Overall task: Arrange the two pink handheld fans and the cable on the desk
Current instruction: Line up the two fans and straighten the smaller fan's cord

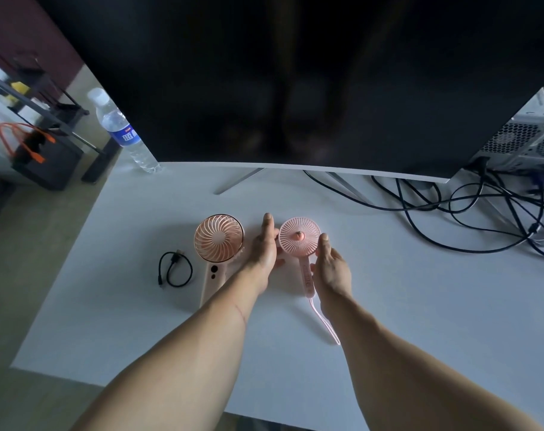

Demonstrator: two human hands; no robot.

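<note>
Smaller pink fan [299, 237] flat on white desk [419, 306], grille up, handle toward viewer, pink strap [324, 325] trailing from its base. Flanked by left hand [263, 251] and right hand [333, 269], fingers extended, flat against its sides, not closed around it. Larger pink fan [218, 238] just left. Coiled black cable [174, 269] further left. Water bottle [123, 132] and monitor [295, 82] behind.

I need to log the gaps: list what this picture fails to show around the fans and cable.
Head view only:
- Larger fan: handle's lower end hidden by the left forearm.
- Smaller fan: handle print too small to read; left hand and right hand cover its edges.
- Cable: plug types too small.
</note>
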